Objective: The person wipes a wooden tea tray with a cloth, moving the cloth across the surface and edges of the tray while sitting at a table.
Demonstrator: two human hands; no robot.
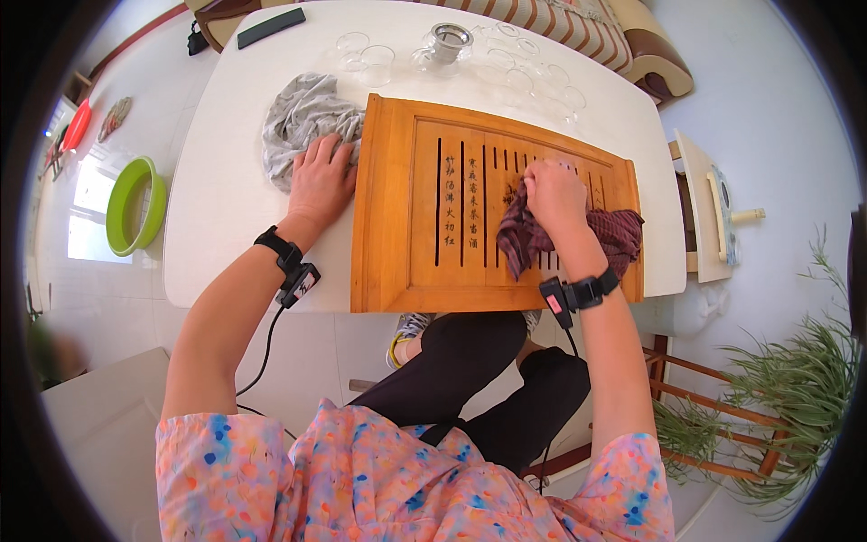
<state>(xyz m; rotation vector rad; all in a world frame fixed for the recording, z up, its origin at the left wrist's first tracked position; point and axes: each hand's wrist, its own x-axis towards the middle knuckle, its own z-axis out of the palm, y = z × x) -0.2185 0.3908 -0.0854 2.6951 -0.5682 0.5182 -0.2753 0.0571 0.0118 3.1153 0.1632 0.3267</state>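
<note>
A slatted wooden tea tray (386, 203) with dark carved writing lies on the white table, its near edge at the table's front. My right hand (557, 193) is closed on a dark red striped cloth (613, 234), which is bunched over the right part of the slats. Left of the tray, my left hand (322, 173) rests flat on a crumpled light grey cloth (298, 108), fingers slightly apart, with the thumb close to the tray's left edge. Both wrists wear black straps with small cabled devices.
Behind the tray stand several clear glass cups (376, 66) and a glass teapot with a metal strainer (452, 42). A dark flat object (271, 28) lies at the table's far left corner. On the floor to the left is a green basin (113, 210); a potted plant (792, 379) is at right.
</note>
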